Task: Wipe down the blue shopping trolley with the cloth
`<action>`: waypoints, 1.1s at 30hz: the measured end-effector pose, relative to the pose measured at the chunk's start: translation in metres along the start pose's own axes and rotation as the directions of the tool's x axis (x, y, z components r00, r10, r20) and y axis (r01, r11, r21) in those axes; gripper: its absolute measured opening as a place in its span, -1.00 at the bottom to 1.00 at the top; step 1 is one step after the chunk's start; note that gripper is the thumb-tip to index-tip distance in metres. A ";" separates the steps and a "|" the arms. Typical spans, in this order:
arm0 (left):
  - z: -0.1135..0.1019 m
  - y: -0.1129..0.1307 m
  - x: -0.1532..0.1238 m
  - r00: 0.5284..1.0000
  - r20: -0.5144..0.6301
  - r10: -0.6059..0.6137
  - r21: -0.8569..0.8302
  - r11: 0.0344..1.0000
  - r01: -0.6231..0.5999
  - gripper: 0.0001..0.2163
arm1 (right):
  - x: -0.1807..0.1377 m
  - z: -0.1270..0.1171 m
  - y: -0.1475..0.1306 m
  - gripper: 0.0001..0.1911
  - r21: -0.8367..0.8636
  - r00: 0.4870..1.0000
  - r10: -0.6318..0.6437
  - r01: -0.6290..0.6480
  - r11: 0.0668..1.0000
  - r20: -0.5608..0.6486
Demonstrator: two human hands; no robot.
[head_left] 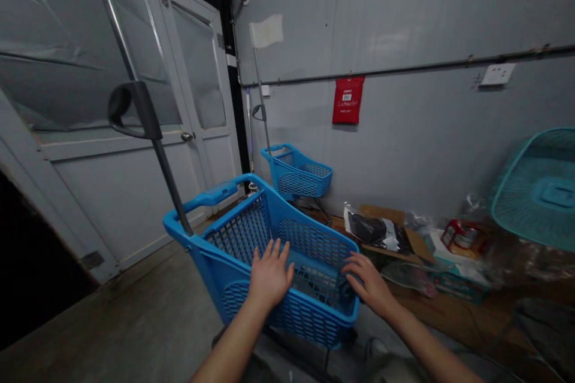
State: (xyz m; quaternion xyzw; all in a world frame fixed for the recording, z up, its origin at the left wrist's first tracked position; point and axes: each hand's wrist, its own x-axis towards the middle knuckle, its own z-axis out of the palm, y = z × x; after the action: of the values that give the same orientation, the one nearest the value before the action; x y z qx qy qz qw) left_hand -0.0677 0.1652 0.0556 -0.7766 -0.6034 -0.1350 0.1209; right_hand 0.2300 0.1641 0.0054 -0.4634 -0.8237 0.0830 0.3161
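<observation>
A blue plastic shopping cart with a mesh basket stands right in front of me. My left hand lies over the basket's near side rim, fingers stretched out and apart, with nothing held. At the basket's front end, my right hand reaches over the rim with bent fingers. Under those fingers, against the inner wall, is a crumpled dark blue-grey cloth, partly hidden by the hand. From the cart's handle end rises a metal pole with a dark grey loop grip.
A second blue cart with a white flag stands by the wall. White double doors are at the left. Right, cardboard and packages lie on the floor near a teal fan. A red pouch hangs on the wall.
</observation>
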 end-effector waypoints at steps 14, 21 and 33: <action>0.001 -0.014 0.011 0.991 0.054 0.119 -0.007 0.993 -0.118 -0.53 | 0.033 -0.023 0.033 -0.69 -0.176 0.993 -0.076 0.090 0.980 0.087; 0.003 -0.013 0.018 0.998 0.052 0.038 0.021 0.999 -0.039 -0.56 | 0.020 0.009 0.029 -0.66 -0.068 0.996 0.048 -0.053 0.996 -0.078; 0.007 -0.011 0.030 0.991 0.127 0.047 0.038 0.998 -0.053 -0.51 | -0.033 0.033 -0.068 -0.65 -0.167 0.996 -0.001 -0.014 0.986 -0.089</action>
State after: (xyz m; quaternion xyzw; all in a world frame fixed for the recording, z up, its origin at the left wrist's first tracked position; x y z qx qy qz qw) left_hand -0.0706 0.1973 0.0600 -0.7958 -0.5928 -0.0703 0.1018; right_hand 0.1742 0.1040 -0.0062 -0.4945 -0.8113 -0.0062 0.3118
